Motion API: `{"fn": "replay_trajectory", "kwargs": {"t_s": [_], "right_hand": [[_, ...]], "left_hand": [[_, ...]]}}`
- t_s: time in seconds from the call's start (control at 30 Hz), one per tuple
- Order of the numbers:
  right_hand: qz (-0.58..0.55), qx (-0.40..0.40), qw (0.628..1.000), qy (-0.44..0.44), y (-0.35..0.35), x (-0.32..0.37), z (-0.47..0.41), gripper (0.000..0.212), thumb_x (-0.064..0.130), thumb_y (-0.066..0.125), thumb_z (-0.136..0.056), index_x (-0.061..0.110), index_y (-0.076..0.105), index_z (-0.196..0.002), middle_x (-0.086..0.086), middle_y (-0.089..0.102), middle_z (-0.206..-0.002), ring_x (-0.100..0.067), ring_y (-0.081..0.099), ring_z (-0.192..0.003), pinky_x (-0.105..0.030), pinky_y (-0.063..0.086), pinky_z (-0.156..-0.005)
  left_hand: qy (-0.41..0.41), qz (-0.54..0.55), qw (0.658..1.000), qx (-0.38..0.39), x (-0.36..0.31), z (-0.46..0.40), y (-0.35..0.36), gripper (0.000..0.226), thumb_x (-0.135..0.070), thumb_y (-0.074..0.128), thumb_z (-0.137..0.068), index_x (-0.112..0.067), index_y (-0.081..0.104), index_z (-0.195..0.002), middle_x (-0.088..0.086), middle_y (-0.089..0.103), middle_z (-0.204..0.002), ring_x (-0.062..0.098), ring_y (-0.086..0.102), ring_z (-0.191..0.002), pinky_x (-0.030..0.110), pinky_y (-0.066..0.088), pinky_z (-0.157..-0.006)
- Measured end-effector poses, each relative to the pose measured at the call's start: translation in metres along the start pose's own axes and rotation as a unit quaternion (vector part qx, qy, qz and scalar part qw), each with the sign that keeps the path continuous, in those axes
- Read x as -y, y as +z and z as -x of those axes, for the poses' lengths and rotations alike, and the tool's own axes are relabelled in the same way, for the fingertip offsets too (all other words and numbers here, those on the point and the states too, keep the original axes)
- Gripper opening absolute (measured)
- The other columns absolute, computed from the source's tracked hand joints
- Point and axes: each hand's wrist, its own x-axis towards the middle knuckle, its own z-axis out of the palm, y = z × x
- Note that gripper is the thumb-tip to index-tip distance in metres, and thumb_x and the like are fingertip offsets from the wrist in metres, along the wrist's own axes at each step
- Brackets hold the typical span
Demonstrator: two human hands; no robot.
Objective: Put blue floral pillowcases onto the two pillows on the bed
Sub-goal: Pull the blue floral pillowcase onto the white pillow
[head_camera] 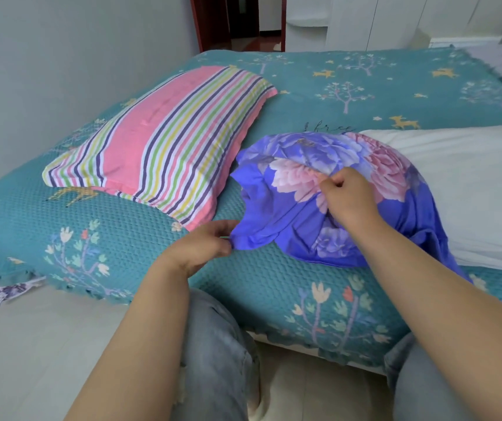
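Pinching the lower left corner of the blue floral pillowcase (289, 205) is the left hand (204, 247), thumb and fingers closed on the hem right at the near edge of the bed. Up on top, the right hand (346, 194) has its fingers curled tight, nipping a fold of the same fabric over the big pink bloom. So both hands are clamped on the one case, set apart from each other, left low and near, right higher and further in.

That case is bunched over the end of the white pillow (471, 189), which stretches away to the right, most of it uncovered. The blue cloth drapes down the near side and trails toward the bed edge.

Over to the left lies the striped pillow (158, 147), pink with coloured bands, angled across the teal bedspread (107, 223), its near corner just beside the left hand's fingers. The blue case is close to it; I cannot tell if they touch.

Grey jeans (219, 354) show below, the person's knees right up against the bed.
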Motion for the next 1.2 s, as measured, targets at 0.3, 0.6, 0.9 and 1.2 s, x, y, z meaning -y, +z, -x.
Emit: {"fn": "replay_trajectory", "kwargs": {"t_s": [0.3,0.6,0.9,1.2], "right_hand": [[0.164,0.136,0.972,-0.102,-0.001,0.000,0.030,0.040,0.060,0.061,-0.077,0.021,0.051,-0.075,-0.002,0.060,-0.090,-0.019,0.056,-0.084,-0.031,0.041,-0.066],[0.415,0.156,0.873,-0.203,-0.001,-0.009,0.053,0.048,0.044,0.053,-0.091,0.005,0.051,-0.119,-0.010,0.056,-0.123,-0.028,0.050,-0.117,-0.035,0.043,-0.076],[0.423,0.174,0.882,-0.114,-0.050,-0.027,0.039,0.025,0.038,0.049,-0.096,0.014,0.052,-0.100,-0.006,0.058,-0.106,-0.027,0.058,-0.100,-0.032,0.038,-0.067],[0.350,0.101,0.920,-0.143,-0.019,-0.029,0.057,0.032,0.036,0.046,-0.096,0.008,0.057,-0.106,-0.011,0.060,-0.110,-0.031,0.062,-0.096,-0.034,0.043,-0.068]], "left_hand": [[0.045,0.145,0.968,-0.202,-0.018,-0.018,0.018,0.055,-0.043,0.063,-0.086,-0.004,0.054,-0.124,0.014,0.067,-0.110,0.011,0.066,-0.083,0.025,0.055,-0.078],[0.149,-0.176,0.914,-0.333,-0.029,-0.031,0.040,0.025,-0.028,0.068,-0.084,-0.016,0.064,-0.106,-0.005,0.063,-0.092,0.013,0.058,-0.083,0.021,0.042,-0.076],[0.129,-0.262,0.853,-0.433,-0.018,-0.048,0.005,0.006,-0.021,0.060,-0.082,-0.021,0.066,-0.083,0.006,0.070,-0.085,0.034,0.060,-0.087,0.044,0.050,-0.075],[0.290,-0.397,0.816,-0.303,-0.040,-0.047,0.037,0.043,-0.015,0.050,-0.084,-0.024,0.056,-0.126,0.007,0.046,-0.130,0.032,0.061,-0.095,0.041,0.051,-0.071]]}}
